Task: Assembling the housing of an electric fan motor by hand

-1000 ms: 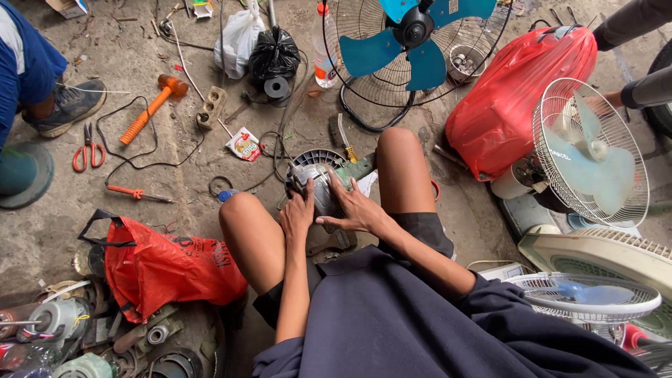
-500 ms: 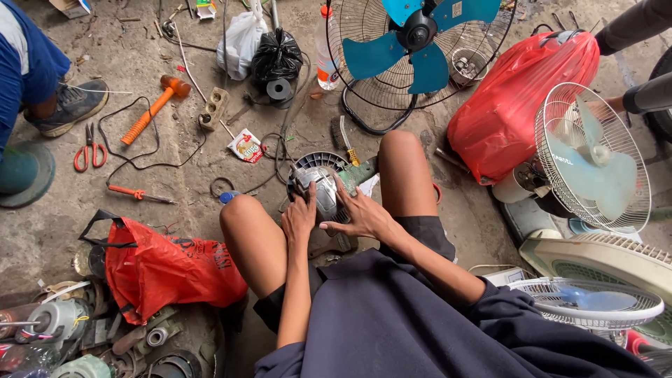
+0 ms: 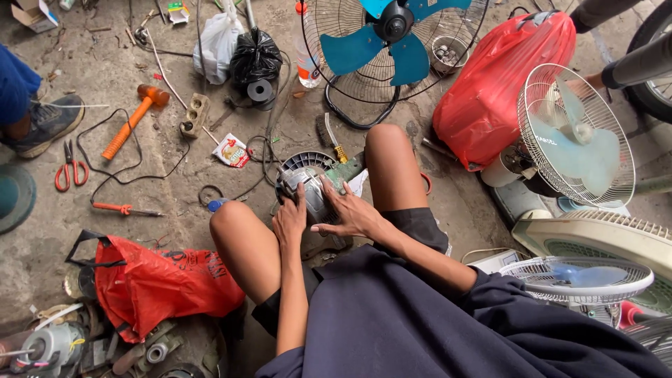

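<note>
A grey fan motor (image 3: 306,190) is held on the floor between the knees, near the middle of the scene. It is clasped from the left by the left hand (image 3: 290,222), fingers curled onto the casing. The right hand (image 3: 348,212) is laid flat against its right side (fingers spread, not closed). A green circuit board (image 3: 345,170) is seen just beyond; red-handled scissors (image 3: 71,166) lie far left.

The fan motor (image 3: 308,187) shows dull grey metal. Beside it, the floor (image 3: 140,182) is rough, matt concrete. Left of the motor, the red bag (image 3: 157,283) is glossy, crinkled plastic.
</note>
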